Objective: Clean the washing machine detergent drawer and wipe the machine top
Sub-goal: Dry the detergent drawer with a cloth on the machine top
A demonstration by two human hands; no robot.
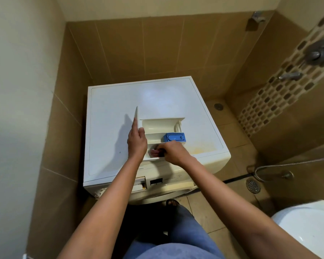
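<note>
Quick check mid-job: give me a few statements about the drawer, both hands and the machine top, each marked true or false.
1. The detergent drawer lies on the machine top, out of its slot. True.
2. The left hand is off the drawer. False: it holds the drawer's front panel.
3. The right hand grips a pinkish item in the drawer's nearest compartment. True.
4. The blue insert lies loose on the machine top. False: it sits in the drawer's middle compartment.
5. A yellowish stain marks the top to the right of the drawer. True.
</note>
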